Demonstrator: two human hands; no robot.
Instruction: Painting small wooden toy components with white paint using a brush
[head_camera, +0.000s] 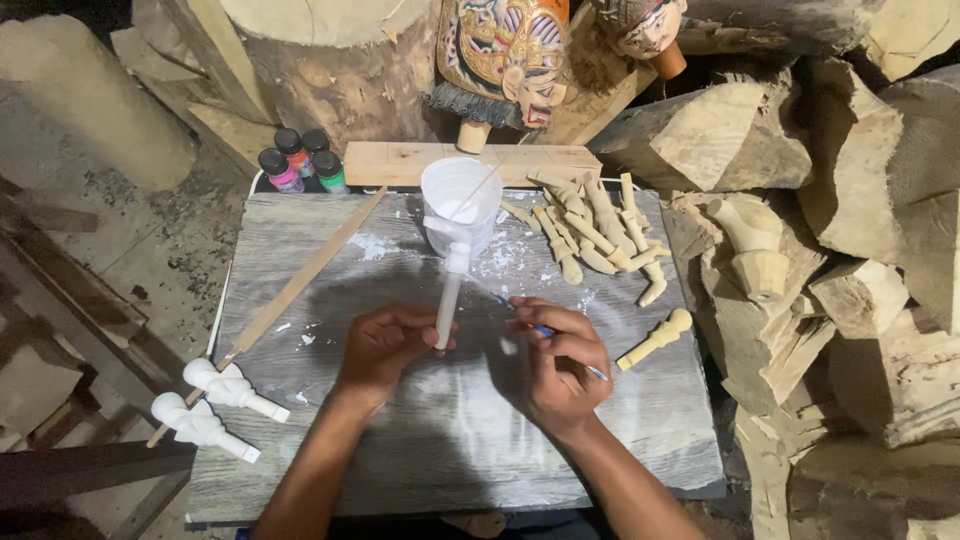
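Note:
My left hand (385, 345) grips the lower end of a white-painted wooden puppet piece (452, 280), which points away from me toward a white plastic cup (458, 200) of white paint. A thin blue-handled brush (545, 331) sits between the fingers of my right hand (555, 360), close beside the piece. Both hands hover over a grey wood-grain board (450, 440) spotted with white paint.
Two white-painted pieces (215, 405) lie at the board's left edge, and several unpainted wooden pieces (595, 235) at its far right, one (655, 340) apart. A long wooden stick (300, 285) lies diagonally. Three paint bottles (300, 160), painted puppet heads (510, 55) and rough wood blocks (860, 250) surround the board.

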